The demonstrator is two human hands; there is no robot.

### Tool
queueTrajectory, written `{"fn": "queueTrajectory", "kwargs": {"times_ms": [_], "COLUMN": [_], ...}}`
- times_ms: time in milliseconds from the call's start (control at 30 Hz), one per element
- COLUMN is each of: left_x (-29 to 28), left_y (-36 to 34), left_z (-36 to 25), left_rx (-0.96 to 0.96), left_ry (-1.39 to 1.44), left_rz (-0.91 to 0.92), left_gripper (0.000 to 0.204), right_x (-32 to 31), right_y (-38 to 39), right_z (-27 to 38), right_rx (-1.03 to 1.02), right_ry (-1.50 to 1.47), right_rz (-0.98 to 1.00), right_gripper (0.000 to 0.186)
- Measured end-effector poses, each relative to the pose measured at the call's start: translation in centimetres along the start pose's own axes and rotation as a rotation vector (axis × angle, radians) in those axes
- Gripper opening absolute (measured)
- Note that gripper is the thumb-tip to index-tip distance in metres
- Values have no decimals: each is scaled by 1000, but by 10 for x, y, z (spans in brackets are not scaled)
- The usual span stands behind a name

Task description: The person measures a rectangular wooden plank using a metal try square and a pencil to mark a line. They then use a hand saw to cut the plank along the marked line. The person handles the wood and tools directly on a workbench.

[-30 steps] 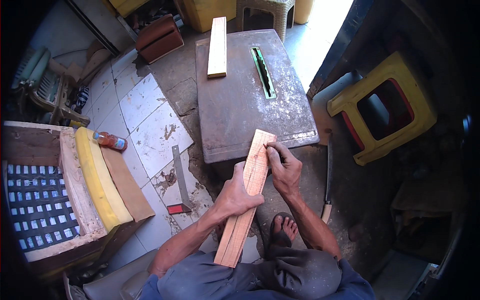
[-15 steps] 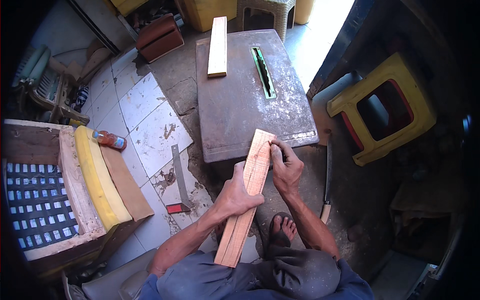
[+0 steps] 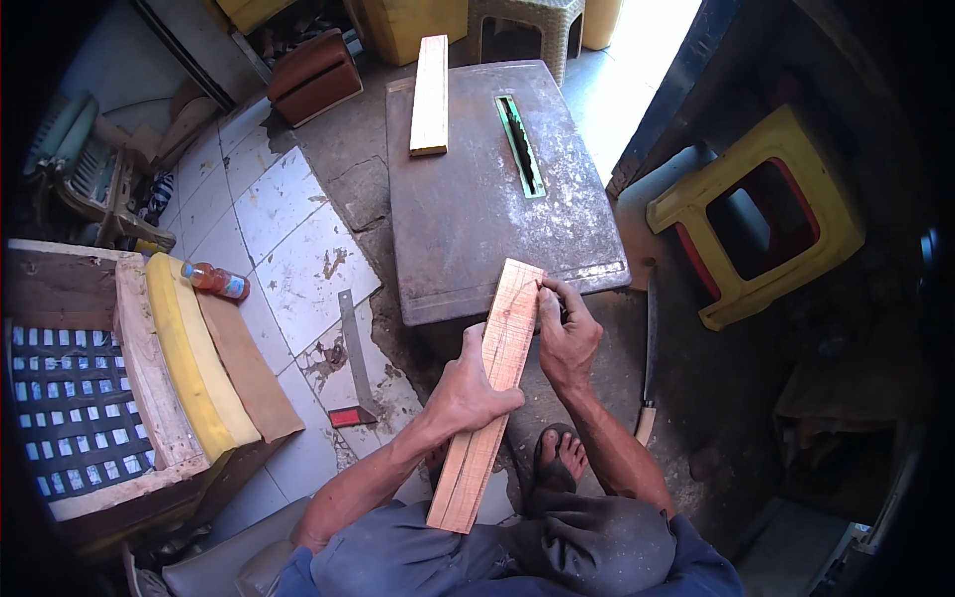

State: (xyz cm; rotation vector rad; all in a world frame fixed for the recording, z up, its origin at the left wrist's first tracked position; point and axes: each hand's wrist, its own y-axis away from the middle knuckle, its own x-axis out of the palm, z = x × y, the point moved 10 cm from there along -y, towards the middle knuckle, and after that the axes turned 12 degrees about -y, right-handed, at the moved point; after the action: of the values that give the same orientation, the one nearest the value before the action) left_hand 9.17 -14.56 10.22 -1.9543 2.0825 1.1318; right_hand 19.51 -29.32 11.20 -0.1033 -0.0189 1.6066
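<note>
A long, narrow wooden board (image 3: 470, 468) slants from above my lap up to the near edge of a dark metal saw table (image 3: 448, 214). My left hand (image 3: 468, 386) is wrapped round the board's middle, with the thumb on its left side. Near the board's far right corner, the fingers of my right hand (image 3: 569, 336) are pinched together against the edge. Whatever small thing they hold is too hidden to name. Thin dark lines run along and across the board's face. A second wooden board (image 3: 430, 95) lies on the table's far left part.
A green-edged slot (image 3: 538, 179) with a dark jagged opening crosses the table top. On the floor at left lies a try square (image 3: 355, 348) with a red handle. A long blade (image 3: 650, 368) rests at right, below a tipped yellow stool (image 3: 686, 214). A padded wooden frame (image 3: 129, 338) holds a bottle (image 3: 221, 281).
</note>
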Motion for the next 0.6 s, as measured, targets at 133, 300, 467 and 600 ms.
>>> {"fn": "queueTrajectory", "kwargs": {"times_ms": [133,300,467,600], "left_x": [0,-1,0,-1], "left_y": [1,1,1,1], "left_z": [-2,-2,-2,-4], "left_rx": [-8,-14,-5,3], "left_ry": [13,11,4,2], "left_rz": [10,10,10,11], "left_gripper": [103,104,105,105], "right_x": [-1,0,-3,-10], "right_y": [0,0,0,-1], "right_z": [-1,2,0,-8], "right_rx": [2,-5,19,44], "right_ry": [68,31,52,-68], "right_rz": [7,-6,-11,-35], "right_gripper": [24,24,24,26]}}
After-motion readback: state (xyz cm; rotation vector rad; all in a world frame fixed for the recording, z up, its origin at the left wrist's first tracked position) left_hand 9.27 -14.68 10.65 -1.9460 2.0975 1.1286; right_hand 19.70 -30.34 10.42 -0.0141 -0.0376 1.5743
